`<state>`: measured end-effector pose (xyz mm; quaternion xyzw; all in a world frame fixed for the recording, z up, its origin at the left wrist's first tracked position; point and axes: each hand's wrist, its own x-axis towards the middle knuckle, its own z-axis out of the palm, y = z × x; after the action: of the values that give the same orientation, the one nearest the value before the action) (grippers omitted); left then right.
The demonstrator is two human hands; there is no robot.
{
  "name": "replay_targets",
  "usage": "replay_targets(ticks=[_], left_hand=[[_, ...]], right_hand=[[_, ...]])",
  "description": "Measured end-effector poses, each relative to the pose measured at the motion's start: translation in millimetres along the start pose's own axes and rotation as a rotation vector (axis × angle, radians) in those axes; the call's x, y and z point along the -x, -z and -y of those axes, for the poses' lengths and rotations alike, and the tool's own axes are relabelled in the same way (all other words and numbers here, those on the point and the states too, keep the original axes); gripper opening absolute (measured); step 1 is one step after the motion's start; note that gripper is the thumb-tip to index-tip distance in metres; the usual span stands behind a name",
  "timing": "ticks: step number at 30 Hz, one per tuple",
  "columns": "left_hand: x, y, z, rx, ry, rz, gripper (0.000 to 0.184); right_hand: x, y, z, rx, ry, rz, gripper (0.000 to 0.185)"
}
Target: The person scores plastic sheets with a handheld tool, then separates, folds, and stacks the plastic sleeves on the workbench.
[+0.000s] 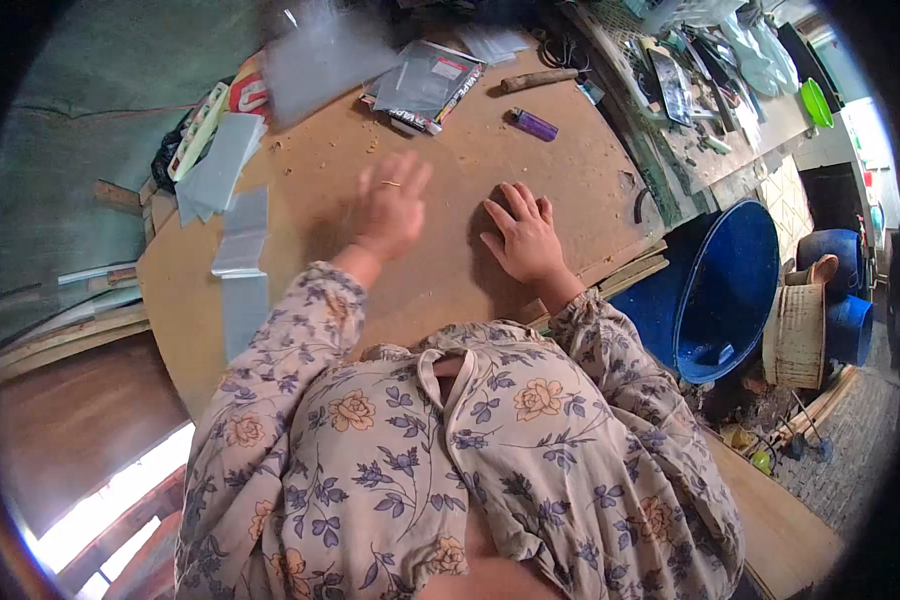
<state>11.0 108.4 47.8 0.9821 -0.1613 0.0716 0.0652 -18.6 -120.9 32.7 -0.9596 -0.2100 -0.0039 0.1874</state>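
Note:
Over the middle of the wooden table (pixel 450 200), my left hand (pixel 392 208) is blurred by motion, with a ring on one finger and nothing visible in it. My right hand (pixel 526 232) rests on the tabletop to its right, fingers spread and empty. Beyond my hands lie clear plastic sheets on a dark printed packet (pixel 432 88). A purple lighter (pixel 535 124) is a little above my right hand. Clear plastic strips (pixel 242 240) lie left of my left hand.
A brown stick (pixel 538 80) lies near the table's far edge. More plastic sheets (pixel 328 65) are at the back left. A cluttered side bench (pixel 700 140) stands at the right, above a large blue tub (pixel 727 290) and a woven basket (pixel 795 335).

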Motion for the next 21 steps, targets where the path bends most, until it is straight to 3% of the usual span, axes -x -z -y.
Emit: replay_targets(ticks=[1, 2, 4, 21], left_hand=[[-2.4, -7.8, -7.3, 0.146, -0.140, 0.114, 0.042], [-4.0, -16.8, -15.2, 0.146, -0.137, 0.115, 0.042], [-6.9, -30.5, -25.3, 0.232, 0.021, 0.119, 0.037], [-16.0, -38.5, -35.9, 0.154, 0.178, 0.170, 0.046]], right_hand=[[-2.6, -0.2, -0.5, -0.001, 0.001, 0.002, 0.044], [-5.1, -0.3, -1.4, 0.001, 0.001, -0.004, 0.044], [-9.6, -0.2, -4.6, 0.001, 0.007, -0.012, 0.043], [-20.6, 3.8, -16.1, 0.026, 0.020, -0.004, 0.043]])
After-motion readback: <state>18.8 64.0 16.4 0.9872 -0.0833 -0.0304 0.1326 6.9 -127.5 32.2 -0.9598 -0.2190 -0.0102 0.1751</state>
